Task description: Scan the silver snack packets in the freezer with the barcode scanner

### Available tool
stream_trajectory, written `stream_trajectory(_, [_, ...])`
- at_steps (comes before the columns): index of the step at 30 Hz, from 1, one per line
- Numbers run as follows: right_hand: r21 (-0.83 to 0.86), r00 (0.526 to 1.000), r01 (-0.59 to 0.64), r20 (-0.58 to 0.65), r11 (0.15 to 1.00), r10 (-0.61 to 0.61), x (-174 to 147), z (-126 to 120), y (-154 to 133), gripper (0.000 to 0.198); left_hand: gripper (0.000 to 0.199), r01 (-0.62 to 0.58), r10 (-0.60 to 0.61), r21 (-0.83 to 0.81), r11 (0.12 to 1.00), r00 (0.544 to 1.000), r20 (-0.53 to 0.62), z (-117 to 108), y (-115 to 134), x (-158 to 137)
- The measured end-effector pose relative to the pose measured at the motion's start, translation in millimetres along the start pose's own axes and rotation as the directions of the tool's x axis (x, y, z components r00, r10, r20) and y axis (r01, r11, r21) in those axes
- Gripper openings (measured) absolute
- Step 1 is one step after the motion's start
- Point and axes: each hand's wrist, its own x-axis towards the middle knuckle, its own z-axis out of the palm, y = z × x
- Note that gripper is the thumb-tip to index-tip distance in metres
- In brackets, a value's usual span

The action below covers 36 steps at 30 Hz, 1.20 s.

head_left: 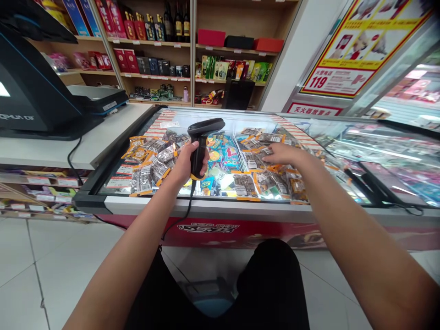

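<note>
My left hand (188,161) is wrapped round the grip of a black handheld barcode scanner (205,126), held upright over the glass top of a chest freezer (130,206). Its cable hangs down past the freezer's front edge. On the right, my right hand (280,155) reaches over a heap of brown-and-orange snack packets (254,160), fingertips apart and touching them. A second heap of similar packets (142,178) lies to the left of the scanner. Between the two heaps, blue packets (230,156) show beneath the scanner.
A scale or checkout terminal (41,91) stands on the white counter (85,151) at left. Shelves (154,43) with bottles and boxes rise behind the freezer. A dark flat device (392,181) rests on the glass at right. My knees are close to the freezer front.
</note>
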Motion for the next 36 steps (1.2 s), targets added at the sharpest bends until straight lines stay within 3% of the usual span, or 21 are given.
stream_trajectory(3, [0.019,0.997,-0.045,0.07,0.999,0.044,2,-3,-7,0.033,0.055,0.015,-0.015,0.015,1.0,1.0,0.003,0,-1,0])
stream_trajectory(6, [0.225,0.997,-0.05,-0.041,0.973,0.061,-4,-2,-27,0.029,0.053,-0.011,0.01,0.019,1.0,0.999,0.037,0,-1,0])
stream_trajectory(8, [0.478,0.987,-0.033,-0.121,0.878,0.103,-9,3,-42,0.031,0.053,-0.029,0.026,0.035,0.999,0.996,0.084,0,-1,-1])
stream_trajectory(10, [0.697,0.98,-0.005,-0.141,0.717,0.144,-16,10,-58,0.034,0.053,-0.023,0.012,0.077,0.997,0.99,0.139,0,-1,-3])
stream_trajectory(13, [0.832,0.98,0.003,-0.112,0.555,0.162,-23,16,-80,0.036,0.052,0.018,-0.05,0.152,0.988,0.976,0.214,0,-1,-6])
stream_trajectory(19, [0.836,0.984,0.02,-0.114,0.549,0.137,-30,9,-107,0.023,0.052,0.093,-0.161,0.241,0.966,0.946,0.28,-2,-5,-10])
stream_trajectory(26, [0.825,0.984,-0.007,-0.096,0.565,0.152,-32,10,-105,0.026,0.051,0.105,-0.188,0.275,0.956,0.937,0.293,-4,-6,-11])
stream_trajectory(29, [0.851,0.984,-0.026,-0.072,0.525,0.165,-26,15,-102,0.031,0.053,0.1,-0.172,0.248,0.964,0.942,0.288,-4,-6,-9])
stream_trajectory(31, [0.868,0.989,-0.061,-0.014,0.492,0.147,-22,20,-102,0.034,0.055,0.056,-0.104,0.181,0.982,0.958,0.267,-4,-5,-6])
stream_trajectory(33, [0.853,0.994,-0.106,0.084,0.511,0.065,-22,25,-106,0.039,0.056,0.011,-0.029,0.088,0.996,0.978,0.208,-4,-3,-3])
stream_trajectory(36, [0.811,0.968,-0.151,0.238,0.565,-0.083,-30,35,-119,0.069,0.051,0.001,0.001,-0.029,1.0,0.997,0.073,-4,1,-1])
